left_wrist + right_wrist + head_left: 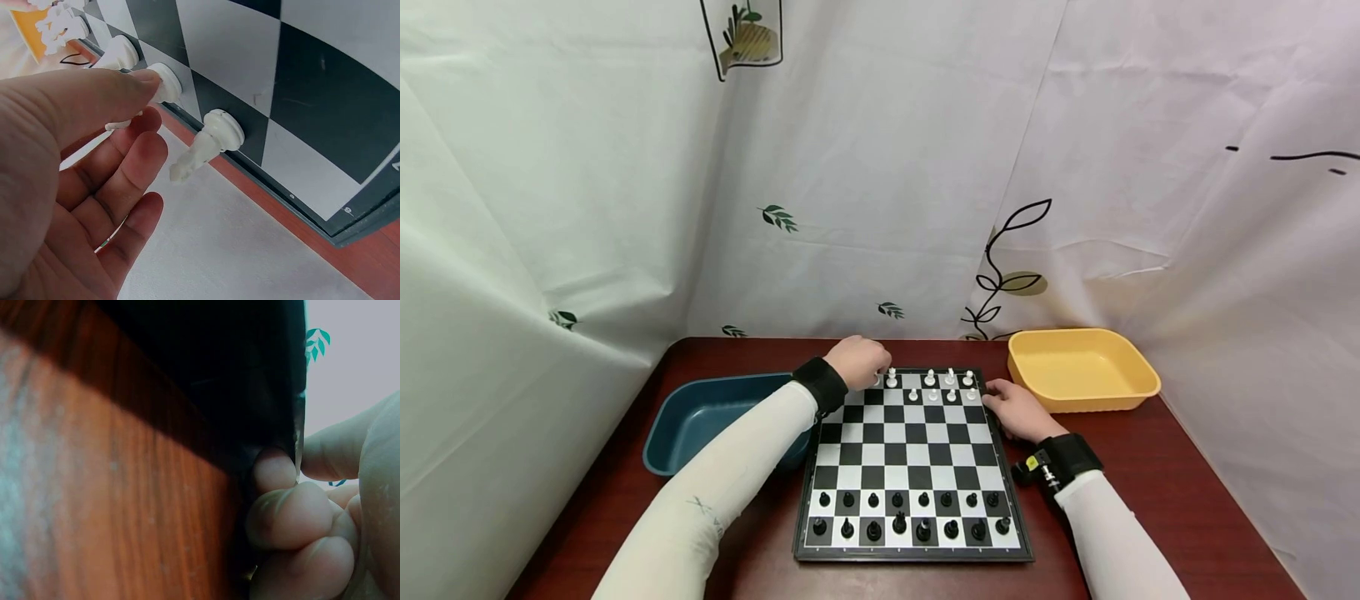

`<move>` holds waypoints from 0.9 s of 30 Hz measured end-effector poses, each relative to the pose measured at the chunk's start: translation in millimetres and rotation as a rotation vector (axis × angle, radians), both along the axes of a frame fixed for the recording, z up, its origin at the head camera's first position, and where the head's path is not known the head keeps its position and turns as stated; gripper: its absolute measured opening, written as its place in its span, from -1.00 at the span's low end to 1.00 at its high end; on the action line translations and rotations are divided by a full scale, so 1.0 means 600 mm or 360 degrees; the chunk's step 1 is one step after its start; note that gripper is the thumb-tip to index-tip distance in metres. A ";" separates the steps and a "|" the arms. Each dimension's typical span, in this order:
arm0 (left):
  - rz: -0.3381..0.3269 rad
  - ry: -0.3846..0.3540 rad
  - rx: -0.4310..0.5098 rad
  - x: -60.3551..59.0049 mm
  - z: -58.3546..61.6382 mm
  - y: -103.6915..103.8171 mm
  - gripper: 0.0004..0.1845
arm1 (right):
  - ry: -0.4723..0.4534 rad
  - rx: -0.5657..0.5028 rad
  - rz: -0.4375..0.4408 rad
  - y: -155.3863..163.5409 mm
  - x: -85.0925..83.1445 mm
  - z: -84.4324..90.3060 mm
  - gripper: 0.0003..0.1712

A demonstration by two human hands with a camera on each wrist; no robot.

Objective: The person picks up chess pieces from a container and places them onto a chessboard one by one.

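Your left hand (859, 360) is at the far left corner of the chessboard (910, 462), and its grip is closed on a small white chess piece (164, 82): in the left wrist view the thumb presses on the top part of it while the other fingers (128, 165) curl below, so it is a pinch, not a full grasp. The piece stands on the last row of the board, just beside a white bishop (209, 142) and near another white piece (119, 53) on its other side. I judge that this piece is light, hard plastic, smooth and a little slippery; it is stiff and not fragile, but so small that it can easily roll out of the fingers. Take it at the narrow waist above the round base, with thumb and first finger, and lift straight, because the neighbours stand close and tip easily. Your right hand (1018, 408) rests at the far right edge of the board; in the right wrist view its fingers (294, 515) curl against the dark edge and the thumb lies over it, so its grip holds the board steady on the worktop (1157, 467). The black pieces (910, 512) stand in two rows at the near side. A blue tray (700, 417) lies left of the board and a yellow tray (1082, 367) at the right.
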State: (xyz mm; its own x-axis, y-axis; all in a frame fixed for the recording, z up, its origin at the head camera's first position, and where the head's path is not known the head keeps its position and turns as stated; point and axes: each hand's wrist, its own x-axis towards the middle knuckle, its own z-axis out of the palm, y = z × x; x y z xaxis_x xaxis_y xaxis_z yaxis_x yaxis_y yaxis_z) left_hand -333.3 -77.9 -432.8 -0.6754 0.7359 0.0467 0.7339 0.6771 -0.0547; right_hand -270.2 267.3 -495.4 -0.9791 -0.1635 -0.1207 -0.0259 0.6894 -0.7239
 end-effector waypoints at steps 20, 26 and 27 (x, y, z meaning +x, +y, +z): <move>0.0010 0.0005 0.0079 0.015 0.041 -0.018 -0.90 | -0.0011 -0.0003 0.0009 0.001 -0.001 0.000 -0.53; 0.0040 -0.0026 0.0218 0.037 0.075 -0.064 -0.82 | -0.0004 -0.0011 0.0001 0.002 0.000 -0.001 -0.54; 0.0035 -0.0030 0.0232 0.041 0.080 -0.073 -0.83 | -0.0005 -0.0011 -0.0003 0.003 0.000 -0.001 -0.54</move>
